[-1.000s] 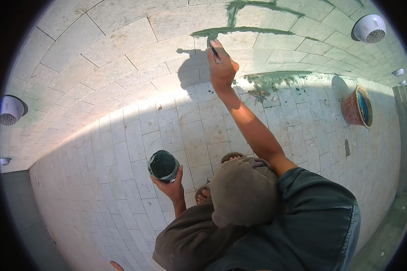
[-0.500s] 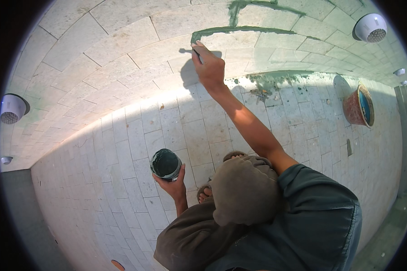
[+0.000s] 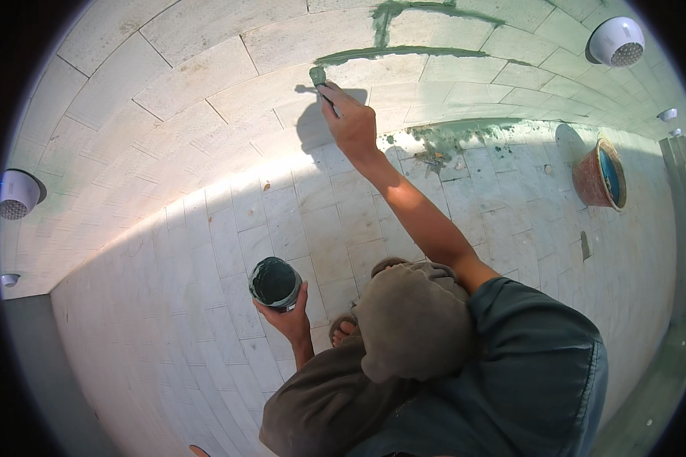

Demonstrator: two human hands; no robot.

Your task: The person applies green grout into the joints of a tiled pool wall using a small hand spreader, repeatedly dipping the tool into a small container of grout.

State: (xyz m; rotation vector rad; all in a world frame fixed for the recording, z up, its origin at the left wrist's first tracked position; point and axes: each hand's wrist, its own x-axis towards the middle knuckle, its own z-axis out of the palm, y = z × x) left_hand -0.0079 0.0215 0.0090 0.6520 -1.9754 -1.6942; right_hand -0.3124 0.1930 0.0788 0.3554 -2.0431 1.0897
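Note:
My left hand (image 3: 288, 320) is wrapped around a round pot (image 3: 274, 282) of dark green paste, which it holds above the floor with the mouth upward. At the tiled wall (image 3: 198, 65), my right hand (image 3: 352, 126) is closed on a small spatula (image 3: 318, 75), mostly hidden by the fingers. Dark green paste covers the spatula's end, just below the left end of a green paste line (image 3: 396, 52) along a tile joint. Whether the blade touches the wall I cannot tell. More green paste (image 3: 382, 29) fills joints above.
A stained reddish bucket (image 3: 596, 177), blue-green inside, stands on the tiled floor (image 3: 206, 327) at the right. Green splatter and debris (image 3: 438, 158) lie near the wall's foot. White round fixtures (image 3: 617, 42) jut from the wall on both sides. My sandalled feet (image 3: 344, 329) are below me.
My right hand has brought the spatula slightly down, off the left end of the green line. My left hand still holds the pot. The view has shifted a little.

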